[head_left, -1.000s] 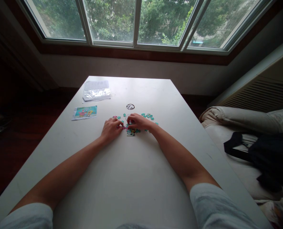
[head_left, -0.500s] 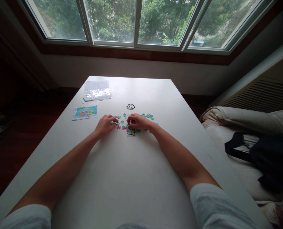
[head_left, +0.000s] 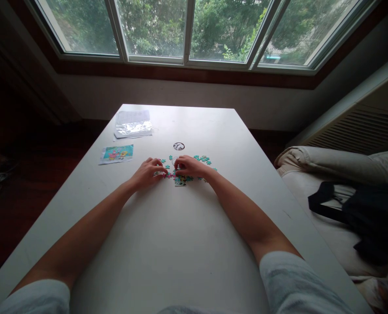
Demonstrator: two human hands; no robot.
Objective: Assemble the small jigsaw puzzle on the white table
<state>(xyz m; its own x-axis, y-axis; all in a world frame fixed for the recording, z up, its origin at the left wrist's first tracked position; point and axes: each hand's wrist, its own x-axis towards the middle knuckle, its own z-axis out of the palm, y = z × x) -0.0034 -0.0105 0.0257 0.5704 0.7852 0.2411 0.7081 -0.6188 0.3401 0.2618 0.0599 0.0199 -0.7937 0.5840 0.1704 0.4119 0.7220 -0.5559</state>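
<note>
Hands: two. Left hand (head_left: 147,172) curled, fingertips on pink jigsaw pieces (head_left: 169,175); right hand (head_left: 189,165) bent over the joined patch (head_left: 180,181). Grasp cannot be told.
Pieces: teal and pink, flat, mid-table; too small to count.
Table (head_left: 180,244): one, white, smooth.
Picture card (head_left: 116,154): one.
Plastic bag (head_left: 133,124): one, clear, crinkled; contents unclear.

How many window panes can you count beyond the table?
4, side by side: left pane, centre-left pane, centre-right pane, right pane. More may lie outside view.

No writing can be read; the print on the paper sheet (head_left: 133,117) is too small.
</note>
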